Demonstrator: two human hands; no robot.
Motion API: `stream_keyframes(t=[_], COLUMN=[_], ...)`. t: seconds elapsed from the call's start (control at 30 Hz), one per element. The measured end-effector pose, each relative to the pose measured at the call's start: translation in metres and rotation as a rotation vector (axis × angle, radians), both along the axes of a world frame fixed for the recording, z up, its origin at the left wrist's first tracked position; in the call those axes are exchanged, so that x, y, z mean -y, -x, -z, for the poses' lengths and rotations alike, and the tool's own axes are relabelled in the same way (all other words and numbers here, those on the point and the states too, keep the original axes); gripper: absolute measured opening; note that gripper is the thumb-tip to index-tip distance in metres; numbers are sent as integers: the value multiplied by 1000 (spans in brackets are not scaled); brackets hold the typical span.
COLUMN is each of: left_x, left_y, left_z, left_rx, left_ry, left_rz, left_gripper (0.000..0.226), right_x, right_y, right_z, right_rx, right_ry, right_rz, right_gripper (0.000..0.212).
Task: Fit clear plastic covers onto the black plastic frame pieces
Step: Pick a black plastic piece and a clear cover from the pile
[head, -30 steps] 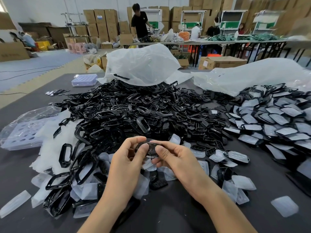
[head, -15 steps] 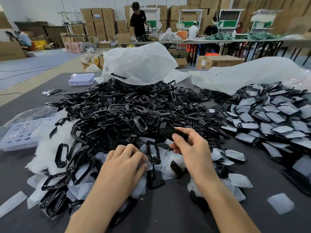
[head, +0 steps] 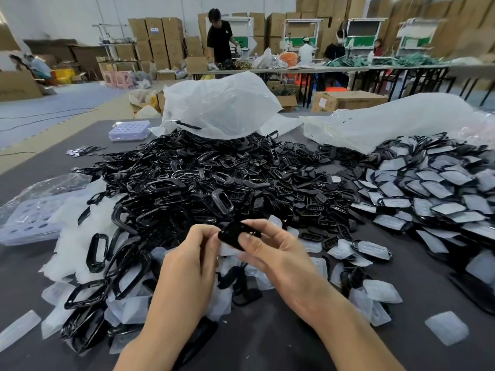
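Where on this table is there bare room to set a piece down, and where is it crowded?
Bare table shows at the near edge, around the lone clear cover near right, and far left by the small tray. The frame pile and covered pieces crowd the middle.

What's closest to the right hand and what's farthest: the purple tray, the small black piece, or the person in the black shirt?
1. Small black piece: pinched in the right hand itself.
2. Purple tray: far left on the table, behind the black pile.
3. Person in the black shirt: standing beyond the table, at the back of the room.
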State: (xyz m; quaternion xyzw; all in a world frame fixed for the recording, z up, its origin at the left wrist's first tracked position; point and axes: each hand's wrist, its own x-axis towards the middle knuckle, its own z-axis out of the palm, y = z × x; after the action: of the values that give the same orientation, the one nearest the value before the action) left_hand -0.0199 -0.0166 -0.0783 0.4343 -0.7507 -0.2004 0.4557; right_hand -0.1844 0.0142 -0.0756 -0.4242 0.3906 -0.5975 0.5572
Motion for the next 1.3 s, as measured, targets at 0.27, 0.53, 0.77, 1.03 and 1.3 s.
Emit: stream_keyframes(t=[0.27, 0.53, 0.77, 1.03, 1.3], left_x=[0, 5, 3, 1, -1], left_y=[5, 6, 4, 6, 2], left_z=[-8, -4, -12, -11, -9], left_rx=[-375, -472, -709, -718, -590], left_ry=[-326, -410, -588, -586, -570], left_rz=[192, 150, 334, 389, 507], left_gripper=[11, 13, 25, 28, 33], right_x=[0, 1, 0, -3, -3], right_y=[-2, -1, 2, 6, 13], right_z=[-3, -2, -5, -8, -12], right_rx=[85, 159, 278, 351, 452], right_ry=[17, -8, -14, -52, -63], right_rz=[0, -9, -65, -136, -37], right_gripper=[25, 28, 24, 19, 17])
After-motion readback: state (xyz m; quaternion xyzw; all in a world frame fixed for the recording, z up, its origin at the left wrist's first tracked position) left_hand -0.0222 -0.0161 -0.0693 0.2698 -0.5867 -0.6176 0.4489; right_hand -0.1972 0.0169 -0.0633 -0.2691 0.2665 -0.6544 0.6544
